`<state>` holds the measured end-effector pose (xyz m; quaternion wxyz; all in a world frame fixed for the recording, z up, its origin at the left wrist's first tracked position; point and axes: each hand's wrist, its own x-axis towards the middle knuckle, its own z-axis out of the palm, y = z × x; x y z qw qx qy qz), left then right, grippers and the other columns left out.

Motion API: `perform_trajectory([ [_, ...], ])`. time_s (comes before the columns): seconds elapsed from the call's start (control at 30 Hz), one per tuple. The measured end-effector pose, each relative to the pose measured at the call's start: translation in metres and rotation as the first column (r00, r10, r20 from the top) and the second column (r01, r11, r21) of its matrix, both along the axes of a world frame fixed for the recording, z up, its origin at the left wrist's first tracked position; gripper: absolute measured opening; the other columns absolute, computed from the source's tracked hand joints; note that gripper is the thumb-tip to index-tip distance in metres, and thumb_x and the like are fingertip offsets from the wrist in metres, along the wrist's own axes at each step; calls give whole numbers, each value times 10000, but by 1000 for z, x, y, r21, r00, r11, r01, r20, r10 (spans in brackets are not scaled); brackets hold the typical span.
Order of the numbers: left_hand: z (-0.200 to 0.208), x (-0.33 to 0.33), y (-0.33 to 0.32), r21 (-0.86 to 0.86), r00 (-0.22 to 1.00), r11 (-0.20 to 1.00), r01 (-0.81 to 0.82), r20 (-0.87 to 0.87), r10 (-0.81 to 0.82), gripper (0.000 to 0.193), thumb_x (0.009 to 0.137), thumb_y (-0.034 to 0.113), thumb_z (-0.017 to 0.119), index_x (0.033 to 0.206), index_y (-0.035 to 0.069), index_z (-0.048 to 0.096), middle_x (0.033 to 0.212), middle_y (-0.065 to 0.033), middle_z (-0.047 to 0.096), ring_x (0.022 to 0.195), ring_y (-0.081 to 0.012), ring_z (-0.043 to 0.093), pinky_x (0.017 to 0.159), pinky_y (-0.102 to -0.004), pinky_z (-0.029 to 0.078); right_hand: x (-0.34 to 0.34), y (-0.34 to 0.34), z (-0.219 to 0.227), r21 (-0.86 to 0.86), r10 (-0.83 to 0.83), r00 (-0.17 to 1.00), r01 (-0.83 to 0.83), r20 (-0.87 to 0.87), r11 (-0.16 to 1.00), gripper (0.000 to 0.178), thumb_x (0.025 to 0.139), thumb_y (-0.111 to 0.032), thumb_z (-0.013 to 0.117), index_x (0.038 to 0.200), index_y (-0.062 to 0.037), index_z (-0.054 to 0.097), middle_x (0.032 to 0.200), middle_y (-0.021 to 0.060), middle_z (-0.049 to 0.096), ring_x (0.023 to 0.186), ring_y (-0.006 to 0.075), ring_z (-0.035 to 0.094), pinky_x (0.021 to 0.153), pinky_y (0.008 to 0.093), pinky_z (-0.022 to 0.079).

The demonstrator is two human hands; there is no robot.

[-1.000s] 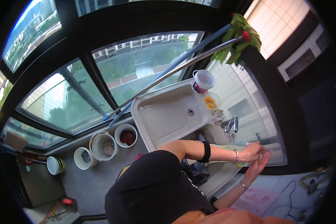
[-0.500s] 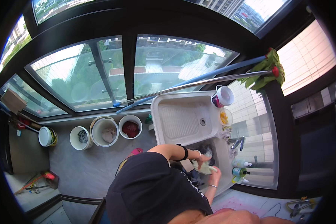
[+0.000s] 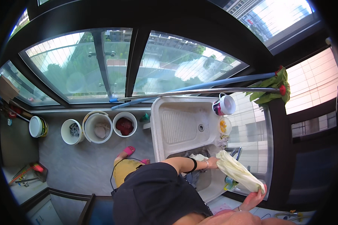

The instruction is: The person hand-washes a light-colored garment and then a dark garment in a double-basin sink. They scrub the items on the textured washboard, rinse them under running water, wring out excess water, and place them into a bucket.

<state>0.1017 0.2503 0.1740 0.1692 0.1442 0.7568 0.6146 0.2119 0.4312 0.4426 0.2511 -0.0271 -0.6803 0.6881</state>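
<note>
A pale yellow cloth [image 3: 239,173], bundled lengthwise, stretches over the right side of the white sink [image 3: 178,126]. Half a second ago it was down in the sink's lower basin; now it is lifted out and pulled long between both hands. The left hand [image 3: 213,162], above that basin, has its fingers closed on one end; the right hand [image 3: 257,196], beyond the sink's lower right edge, clamps the other. Bottles [image 3: 230,183] stand beneath the cloth at the sink's right rim; a white bucket [image 3: 125,119] stands left of the sink.
</note>
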Motion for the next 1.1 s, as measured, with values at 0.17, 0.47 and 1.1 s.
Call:
perform_trajectory([
  [0.17, 15, -38, -22, 0, 971, 990, -142, 196, 139, 467, 838, 290, 565, 1282, 147, 544, 1194, -198, 625, 1107, -400, 584, 895, -526, 473, 10, 58, -98, -268, -225, 948, 283, 226, 921, 402, 901, -141, 478, 1237, 74, 518, 1264, 214, 565, 1186, 340, 551, 1039, 441, 444],
  [0.47, 34, -19, -21, -132, 947, 986, 101, -291, -135, 441, 716, 110, 621, 1140, 45, 519, 1190, -183, 585, 1191, -356, 510, 948, -531, 401, -47, -60, -291, -969, 663, 707, 190, 247, 158, 871, 860, -615, 514, 1515, -141, 191, 1545, 187, 219, 1374, 446, 271, 1078, 662, 244],
  [1.1, -54, -42, -120, 367, 431, 533, -762, 902, -5, 868, 800, 788, 450, 1362, 127, 469, 1318, -112, 570, 1224, -338, 524, 1033, -537, 392, -104, -188, -236, -714, 363, 872, 23, -329, -700, 648, 796, -106, 662, 1388, -56, 402, 1359, 123, 461, 1267, 270, 461, 865, 404, 476],
])
